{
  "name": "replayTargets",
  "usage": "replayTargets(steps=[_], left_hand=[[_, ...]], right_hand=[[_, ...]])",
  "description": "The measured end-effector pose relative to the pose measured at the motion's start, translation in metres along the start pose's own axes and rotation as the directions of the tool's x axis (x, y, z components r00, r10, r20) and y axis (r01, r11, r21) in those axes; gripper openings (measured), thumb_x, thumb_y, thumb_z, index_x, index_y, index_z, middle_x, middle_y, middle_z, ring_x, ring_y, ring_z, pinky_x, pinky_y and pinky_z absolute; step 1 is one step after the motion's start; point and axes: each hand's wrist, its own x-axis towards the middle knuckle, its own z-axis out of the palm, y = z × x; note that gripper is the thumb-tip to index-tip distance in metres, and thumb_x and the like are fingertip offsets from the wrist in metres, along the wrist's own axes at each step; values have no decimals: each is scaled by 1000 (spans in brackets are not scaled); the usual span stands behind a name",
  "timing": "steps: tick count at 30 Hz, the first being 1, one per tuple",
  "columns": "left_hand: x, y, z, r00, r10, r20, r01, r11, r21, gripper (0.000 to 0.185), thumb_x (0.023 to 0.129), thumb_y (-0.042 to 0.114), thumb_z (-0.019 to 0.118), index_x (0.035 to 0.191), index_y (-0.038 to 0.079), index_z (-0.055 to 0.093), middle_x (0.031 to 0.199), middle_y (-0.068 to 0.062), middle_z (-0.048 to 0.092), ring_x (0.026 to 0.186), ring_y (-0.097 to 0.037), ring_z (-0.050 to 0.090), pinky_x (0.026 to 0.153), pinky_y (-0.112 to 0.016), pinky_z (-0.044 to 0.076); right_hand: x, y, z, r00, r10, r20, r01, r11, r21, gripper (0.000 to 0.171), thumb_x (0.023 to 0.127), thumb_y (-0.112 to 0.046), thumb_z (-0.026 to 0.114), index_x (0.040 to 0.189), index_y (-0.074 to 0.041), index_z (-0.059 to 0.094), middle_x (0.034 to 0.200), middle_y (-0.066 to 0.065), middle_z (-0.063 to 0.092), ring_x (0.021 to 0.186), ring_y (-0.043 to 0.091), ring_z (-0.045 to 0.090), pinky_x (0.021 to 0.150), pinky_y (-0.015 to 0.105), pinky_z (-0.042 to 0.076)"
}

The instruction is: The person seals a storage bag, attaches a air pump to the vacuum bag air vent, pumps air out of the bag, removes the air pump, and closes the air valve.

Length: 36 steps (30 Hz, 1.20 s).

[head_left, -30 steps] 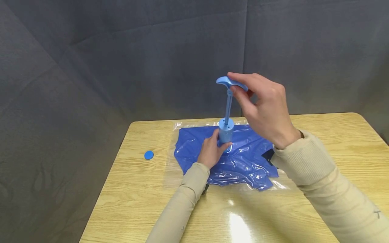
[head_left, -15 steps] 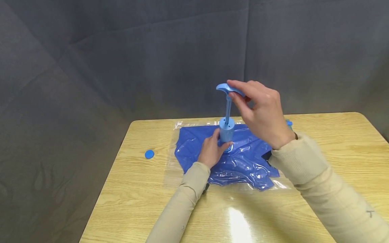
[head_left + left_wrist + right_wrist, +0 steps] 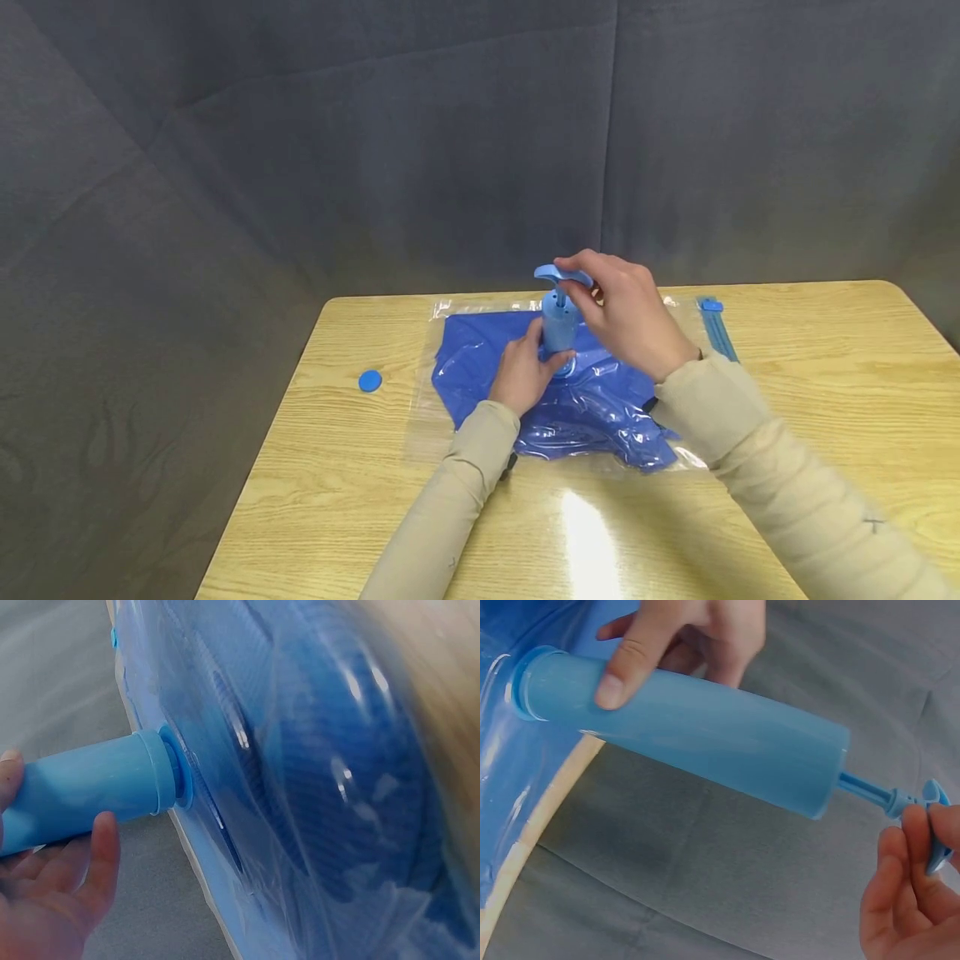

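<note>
A light blue hand pump point(image 3: 558, 327) stands upright on the valve of a clear vacuum storage bag point(image 3: 420, 425) with dark blue ribbed cloth inside. My left hand point(image 3: 521, 372) grips the pump's barrel point(image 3: 697, 735) low down, thumb on the near side. With my right hand point(image 3: 626, 312) I hold the pump's T-shaped handle point(image 3: 551, 272), fingers curled over its right half. Only a short length of the plunger rod point(image 3: 865, 788) shows between barrel and handle. In the left wrist view the barrel's collar point(image 3: 160, 772) sits against the bag's valve.
A round blue cap point(image 3: 370, 381) lies on the wooden table point(image 3: 322, 492) left of the bag. A blue zip slider point(image 3: 711, 306) sits at the bag's right end. Dark grey cloth point(image 3: 420, 167) hangs behind the table.
My right hand has pushed the handle down, so the plunger rod has slid into the barrel. The left hand keeps its place on the pump.
</note>
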Motion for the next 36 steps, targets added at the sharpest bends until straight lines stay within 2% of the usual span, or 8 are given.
replayTargets(steps=[11,25,30,36], left_hand=[[0,0,1,1000,-4,14,4,1000,-4,52,89,34,69,129,8,49,117,-13,69,106,-26,68,90,-38,55],[-1,0,1,1000,21,-19,-20,1000,14,51,88,36,69,127,8,50,114,-14,70,104,-28,69,87,-38,56],[-1,0,1,1000,17,-13,-17,999,31,53,88,38,68,128,8,49,115,-13,70,104,-26,69,87,-38,56],[-2,1,1,1000,7,4,-7,1000,21,54,89,37,68,131,9,48,118,-13,69,108,-26,68,90,-37,55]], right_hand=[[-6,8,8,995,62,76,-62,998,6,21,93,-9,63,114,-6,64,103,12,71,73,22,66,64,37,58],[-10,12,14,992,80,93,-82,996,28,20,94,-10,61,114,-7,62,103,11,71,79,23,69,68,38,59],[-11,12,13,990,105,98,-107,994,13,22,95,-13,60,116,-8,62,99,9,70,75,20,65,65,35,56],[-11,11,11,993,90,74,-91,996,6,22,94,-12,62,114,-6,65,87,7,68,67,18,54,57,30,47]])
